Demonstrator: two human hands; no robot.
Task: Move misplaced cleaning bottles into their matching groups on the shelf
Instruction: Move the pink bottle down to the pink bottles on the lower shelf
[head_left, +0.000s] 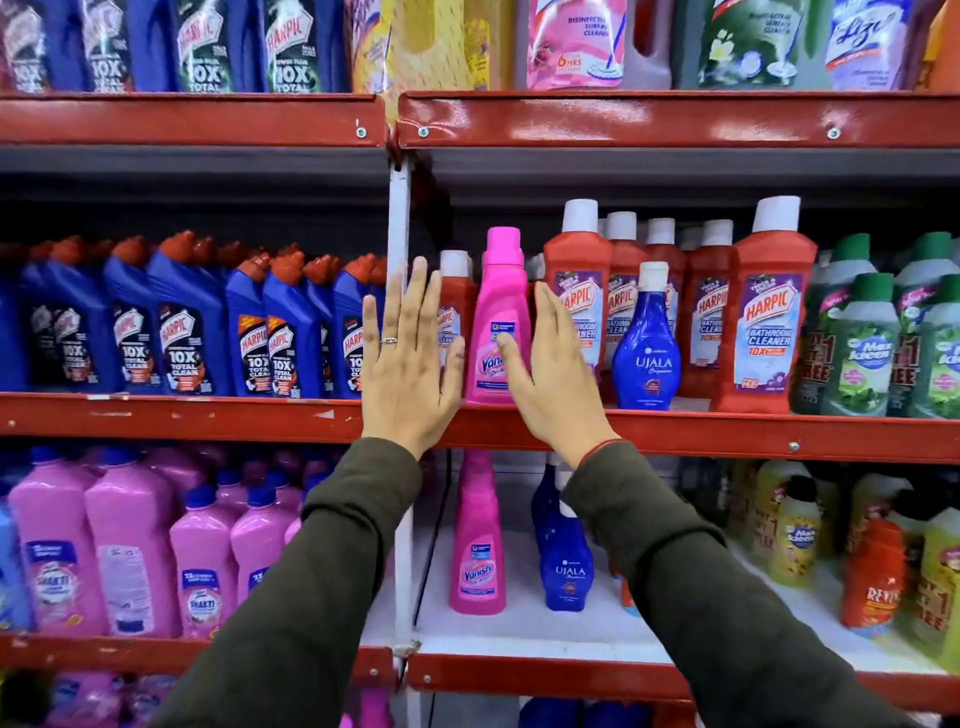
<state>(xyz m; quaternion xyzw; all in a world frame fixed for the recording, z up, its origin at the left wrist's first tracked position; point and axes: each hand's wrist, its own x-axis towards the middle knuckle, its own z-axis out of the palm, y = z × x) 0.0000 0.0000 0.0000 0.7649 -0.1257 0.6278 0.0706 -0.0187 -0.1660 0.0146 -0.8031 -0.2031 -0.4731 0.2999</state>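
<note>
A pink Vanish bottle (500, 312) stands upright on the middle shelf among red Harpic bathroom cleaner bottles (768, 312). My left hand (408, 358) is flat and open just left of it, fingers spread. My right hand (550, 374) is open just right of it, thumb in front of the label; neither hand grips the bottle. A blue Ujala bottle (647, 343) also stands among the red Harpics. On the shelf below stand another pink Vanish bottle (478, 540) and a blue Ujala bottle (566, 561).
Blue Harpic bottles (182, 327) fill the middle shelf's left bay. Green Max Kleen bottles (862, 348) stand at the right. Pink bottles (130, 540) fill the lower left. A white upright post (399, 218) divides the bays. Red shelf edges (675, 431) run across.
</note>
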